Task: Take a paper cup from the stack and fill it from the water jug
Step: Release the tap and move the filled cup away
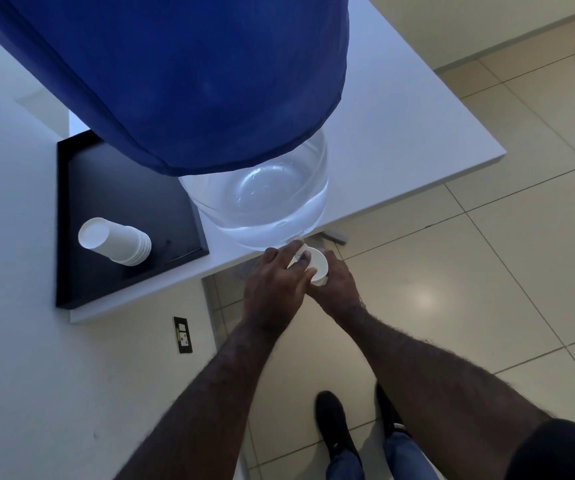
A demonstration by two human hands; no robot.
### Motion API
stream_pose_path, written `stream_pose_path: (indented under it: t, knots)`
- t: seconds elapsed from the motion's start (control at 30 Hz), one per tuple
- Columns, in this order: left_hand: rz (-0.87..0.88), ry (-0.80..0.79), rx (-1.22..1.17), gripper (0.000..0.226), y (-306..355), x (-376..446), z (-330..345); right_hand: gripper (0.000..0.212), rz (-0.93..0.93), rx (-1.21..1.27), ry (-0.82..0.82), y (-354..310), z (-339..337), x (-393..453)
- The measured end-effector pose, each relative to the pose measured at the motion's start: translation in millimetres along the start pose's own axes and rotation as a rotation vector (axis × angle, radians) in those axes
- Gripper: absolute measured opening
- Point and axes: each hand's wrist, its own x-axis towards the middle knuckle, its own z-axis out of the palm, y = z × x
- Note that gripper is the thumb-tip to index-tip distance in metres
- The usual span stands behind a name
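A big clear water jug (258,199) under a blue cloth cover (189,77) stands at the white table's front edge. Just below its base, off the table edge, my right hand (339,285) holds a white paper cup (317,263) from underneath. My left hand (274,285) reaches over the cup, fingers on a small white part at the jug's base, probably the tap. The cup's inside is mostly hidden by my fingers. A stack of white paper cups (116,240) lies on its side in a black tray (71,216) to the left.
The white table (400,126) runs back and to the right, ending at a corner. A white wall with a black socket plate (183,335) is on the left. Tiled floor and my two dark shoes (334,424) lie below.
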Motion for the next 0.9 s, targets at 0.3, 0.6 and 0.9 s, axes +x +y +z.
stream_pose_path:
  t: [0.3,0.6,0.9]
  knots:
    - [-0.018,0.034,-0.106,0.026,-2,-2,5,0.063,0.062,-0.05,0.126,15,-26,-22]
    - [-0.065,0.02,-0.143,0.024,3,0,1,0.067,0.064,-0.031,0.303,-12,-76,-12]
    - [-0.121,-0.04,-0.186,0.025,10,4,-12,0.068,0.016,0.01,0.376,-55,-104,54]
